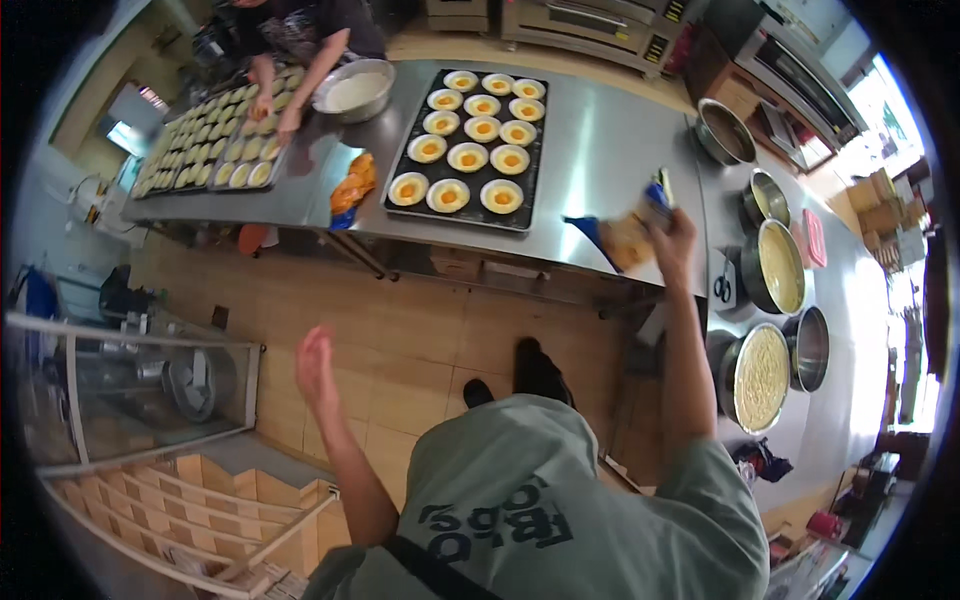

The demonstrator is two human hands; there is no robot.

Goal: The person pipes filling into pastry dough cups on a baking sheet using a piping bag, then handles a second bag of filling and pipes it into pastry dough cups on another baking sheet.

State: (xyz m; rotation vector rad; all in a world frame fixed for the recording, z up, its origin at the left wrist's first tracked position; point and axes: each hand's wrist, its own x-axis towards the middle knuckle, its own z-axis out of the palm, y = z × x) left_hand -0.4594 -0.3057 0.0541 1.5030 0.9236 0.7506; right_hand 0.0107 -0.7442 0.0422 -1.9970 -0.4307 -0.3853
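My right hand [674,245] grips a soft bag [627,240] with blue ends and tan contents, slightly blurred, at the front edge of the steel table. My left hand [315,365] hangs over the floor, well away from the table, its fingers stretched out and nothing in it. Between the two, farther off, lies a black baking tray [473,212] with rows of round pale cups [468,157], each with an orange filling in its middle. Left of the tray rests an orange and blue bag [352,188].
A co-worker's hands [288,122] reach over trays of pale dough pieces [205,145], beside a white-filled bowl [355,92]. On the right counter stand metal bowls, one of batter [780,265], another of pale mixture [761,378], and black scissors [722,288]. A wheeled rack [160,400] is at left.
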